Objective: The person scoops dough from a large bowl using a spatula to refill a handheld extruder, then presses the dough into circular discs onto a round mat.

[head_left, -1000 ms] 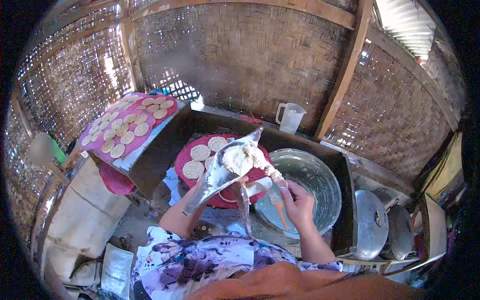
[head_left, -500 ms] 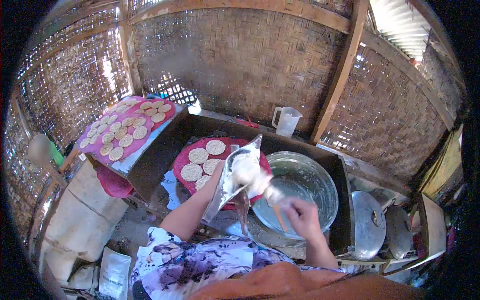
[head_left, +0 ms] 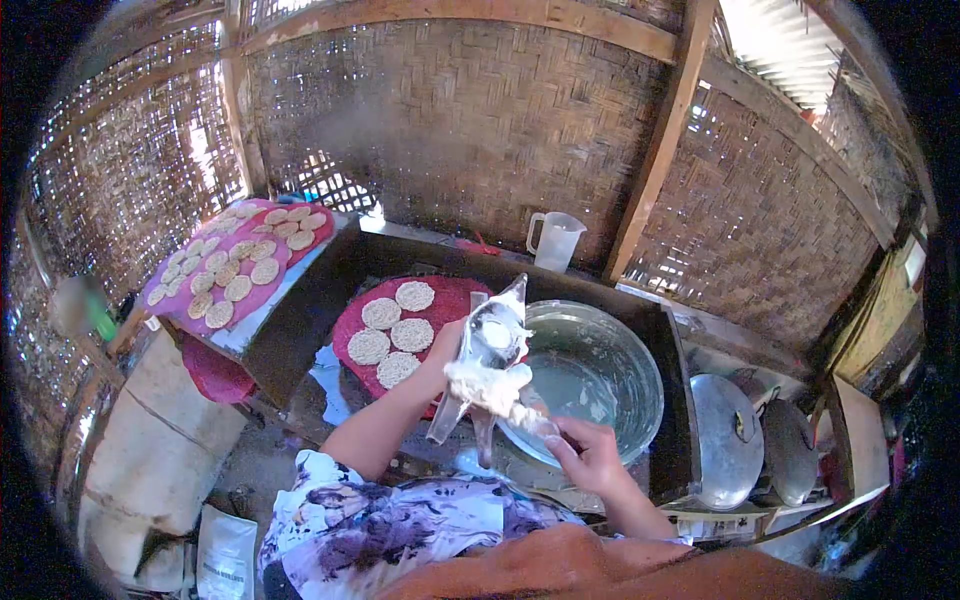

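My left hand (head_left: pixel 452 345) is wrapped round a dough-smeared press tool (head_left: pixel 498 330) with a hollow cup and handles pointing down. My right hand (head_left: pixel 590 452) is closed on the handle of a spatula whose end is buried in white dough (head_left: pixel 490 388) at the tool's near side. Below and left lies a round red mat (head_left: pixel 452 292) with several pale, noodle-textured discs (head_left: pixel 411 335). A large metal basin (head_left: pixel 640 385), smeared inside with dough residue, stands beyond my right hand.
A clear pitcher (head_left: pixel 557 241) stands on the ledge behind the dark trough wall (head_left: pixel 590 287). Pink mats with several discs (head_left: pixel 238 288) lie at left. Two metal lids (head_left: pixel 727 440) are at right, and a white sack (head_left: pixel 226 553) is at lower left.
The tool has turned more upright and moved right. My right hand has swept away and back, and the dough now sits lower, at the tool's near side. The view has shifted slightly.
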A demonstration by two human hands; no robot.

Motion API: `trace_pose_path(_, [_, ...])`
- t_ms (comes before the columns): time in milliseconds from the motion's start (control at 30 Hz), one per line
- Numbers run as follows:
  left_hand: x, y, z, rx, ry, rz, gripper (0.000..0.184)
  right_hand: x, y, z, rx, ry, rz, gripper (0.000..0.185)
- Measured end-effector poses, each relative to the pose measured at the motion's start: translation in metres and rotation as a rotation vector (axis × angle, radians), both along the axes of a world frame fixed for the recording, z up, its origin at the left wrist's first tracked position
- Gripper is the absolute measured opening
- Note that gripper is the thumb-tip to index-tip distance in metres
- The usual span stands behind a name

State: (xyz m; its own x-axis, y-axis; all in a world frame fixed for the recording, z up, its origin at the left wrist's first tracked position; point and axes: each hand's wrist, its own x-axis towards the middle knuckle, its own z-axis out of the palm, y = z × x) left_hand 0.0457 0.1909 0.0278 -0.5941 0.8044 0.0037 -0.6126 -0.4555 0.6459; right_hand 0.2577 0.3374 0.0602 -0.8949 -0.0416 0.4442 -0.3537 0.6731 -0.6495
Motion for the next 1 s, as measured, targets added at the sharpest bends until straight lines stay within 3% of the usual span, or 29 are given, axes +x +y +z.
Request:
trace_pose_path(67, [0.014, -0.003, 0.012, -0.121, 0.181, 0.080, 0.024, 0.005, 0.014, 0.002, -0.282, -0.212, 0.142, 0.018])
trace_pose_path(133, [0.034, -0.009, 0.033, -0.234, 0.400, 0.179, 0.024, 0.008, 0.036, 0.022, -0.457, -0.414, 0.129, 0.021])
trace_pose_path(200, [0.018, -0.003, 0.011, -0.195, 0.596, 0.167, 0.025, 0.002, 0.059, 0.020, -0.323, -0.236, 0.130, 0.024])
trace_pose_path(267, [0.025, -0.005, 0.017, -0.330, 0.855, 0.221, 0.027, 0.001, 0.070, 0.038, -0.039, -0.290, 0.029, 0.029])
trace_pose_path(333, [0.031, 0.001, 0.022, -0.293, 0.628, 0.127, 0.028, 0.002, 0.079, 0.064, 0.313, -0.221, 0.053, 0.033])
trace_pose_path(367, [0.041, -0.003, 0.032, -0.562, 1.259, 0.338, 0.034, 0.005, 0.080, 0.082, 0.480, -0.182, -0.022, 0.034])
trace_pose_path(467, [0.055, 0.001, 0.056, -0.926, 1.477, 0.221, 0.038, 0.009, 0.075, 0.131, 0.815, -0.143, -0.102, 0.038])
trace_pose_path(500, [0.055, 0.006, 0.045, -0.747, 1.405, 0.351, 0.041, 0.006, 0.074, 0.138, 0.875, -0.090, -0.106, 0.036])
trace_pose_path(600, [0.062, 0.011, 0.055, -0.796, 1.474, 0.343, 0.040, 0.002, 0.044, 0.156, 1.063, -0.071, -0.143, 0.033])
trace_pose_path(733, [0.059, 0.022, 0.046, -0.800, 1.387, 0.401, 0.040, -0.013, 0.019, 0.124, 1.451, 0.355, -0.161, 0.029])
trace_pose_path(833, [0.039, 0.026, 0.025, -0.740, 1.216, 0.355, 0.041, -0.011, 0.009, 0.106, 1.472, 0.695, -0.066, 0.029])
trace_pose_path(933, [0.019, 0.026, 0.006, -0.556, 1.179, 0.328, 0.030, 0.002, 0.029, 0.119, 1.305, 0.653, -0.048, 0.016])
trace_pose_path(1000, [-0.010, 0.029, -0.009, -0.351, 1.091, 0.359, 0.031, 0.023, 0.047, 0.136, 1.070, 0.664, -0.278, 0.016])
